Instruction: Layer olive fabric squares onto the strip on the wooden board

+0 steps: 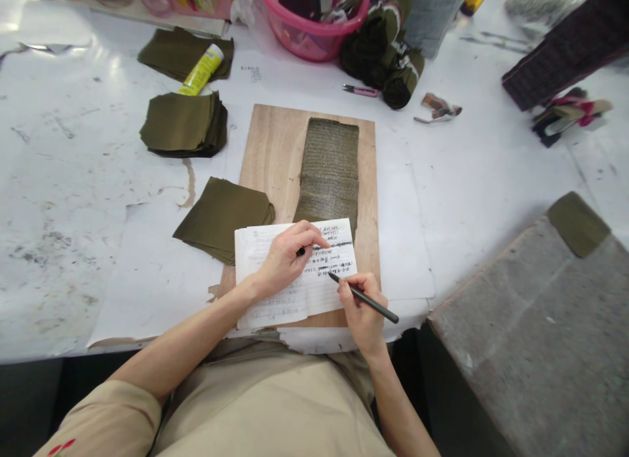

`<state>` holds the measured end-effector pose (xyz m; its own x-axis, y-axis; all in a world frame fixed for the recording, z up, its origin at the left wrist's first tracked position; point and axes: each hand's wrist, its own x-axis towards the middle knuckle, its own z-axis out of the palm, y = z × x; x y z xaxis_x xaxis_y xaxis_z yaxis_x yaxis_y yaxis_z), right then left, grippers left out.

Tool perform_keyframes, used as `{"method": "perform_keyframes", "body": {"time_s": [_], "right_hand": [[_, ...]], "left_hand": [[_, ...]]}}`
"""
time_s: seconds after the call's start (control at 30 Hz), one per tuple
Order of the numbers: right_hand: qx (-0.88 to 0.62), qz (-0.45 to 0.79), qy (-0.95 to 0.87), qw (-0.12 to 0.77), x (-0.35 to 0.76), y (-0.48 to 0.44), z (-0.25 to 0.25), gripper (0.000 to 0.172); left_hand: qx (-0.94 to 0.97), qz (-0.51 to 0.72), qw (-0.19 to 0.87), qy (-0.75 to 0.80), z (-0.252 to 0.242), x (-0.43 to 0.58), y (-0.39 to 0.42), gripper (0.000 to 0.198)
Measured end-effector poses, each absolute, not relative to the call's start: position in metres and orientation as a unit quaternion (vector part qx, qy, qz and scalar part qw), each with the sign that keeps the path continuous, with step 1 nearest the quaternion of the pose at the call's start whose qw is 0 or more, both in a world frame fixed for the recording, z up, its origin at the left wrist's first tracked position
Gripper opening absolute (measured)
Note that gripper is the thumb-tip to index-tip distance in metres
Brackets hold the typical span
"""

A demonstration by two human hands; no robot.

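An open notebook (pixel 327 296) with handwritten lines lies across the lower part of a wooden board (pixel 272 155). My right hand (pixel 364 313) holds a black pen (pixel 376 305), its tip at the right-hand page near the lowest writing. My left hand (pixel 287 255) rests on the notebook, index finger stretched over the page. A small black pen cap (pixel 301 252) pokes out between its curled fingers. Above the notebook, a strip of overlapped olive fabric pieces (pixel 329 155) lies on the board, its lower end under the page. Left of the notebook is a fanned stack of olive fabric pieces (pixel 223 218).
More olive fabric stacks (pixel 184 122) sit at the left, near a yellow tube (pixel 202 69). A pink basin (pixel 314 24), fabric rolls (pixel 403 77) and pink thread snips (pixel 360 90) are at the back. A grey padded surface (pixel 535 326) borders the table on the right.
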<state>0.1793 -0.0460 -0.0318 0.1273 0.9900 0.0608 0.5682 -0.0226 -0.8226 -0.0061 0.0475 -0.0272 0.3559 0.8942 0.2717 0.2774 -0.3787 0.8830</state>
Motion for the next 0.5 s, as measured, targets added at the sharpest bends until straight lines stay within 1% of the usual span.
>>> {"method": "perform_keyframes", "body": {"time_s": [0.5], "right_hand": [[-0.657, 0.293, -0.597, 0.355, 0.1786, -0.0433, -0.0302, 0.013]], "left_hand": [[0.73, 0.397, 0.384, 0.404, -0.0274, -0.0058, 0.0468, 0.03]]}}
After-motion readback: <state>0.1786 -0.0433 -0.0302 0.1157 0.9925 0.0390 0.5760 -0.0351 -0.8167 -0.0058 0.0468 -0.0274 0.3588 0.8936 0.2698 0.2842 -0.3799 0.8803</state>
